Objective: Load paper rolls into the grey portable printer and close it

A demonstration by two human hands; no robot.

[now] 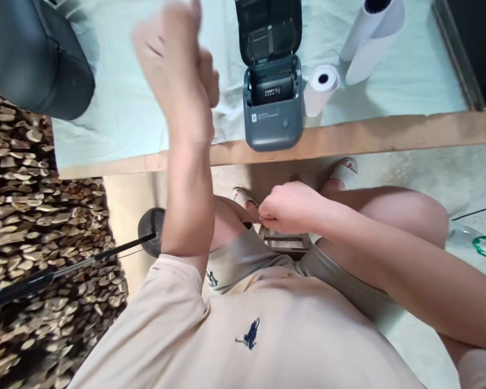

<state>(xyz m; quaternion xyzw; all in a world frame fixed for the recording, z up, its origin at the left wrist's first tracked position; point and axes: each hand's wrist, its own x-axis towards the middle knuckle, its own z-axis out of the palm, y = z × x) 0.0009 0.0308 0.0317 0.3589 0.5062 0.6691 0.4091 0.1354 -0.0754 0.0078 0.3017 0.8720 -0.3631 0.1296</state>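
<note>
My left hand is raised above the table's front edge, left of a grey label printer. It is smeared by motion; its fingers look curled and nothing shows in them. My right hand is low over my lap, closed in a pinch at the hem of my grey shorts. What the fingers pinch is hidden. The printer's lid stands open, and the paper bay looks empty. A small white paper roll lies just right of the printer.
A pale green cloth covers the wooden table. Two bigger white rolls lie at the back right. A dark rounded object sits at the far left. Below are a stool, my sandalled feet and a black pole.
</note>
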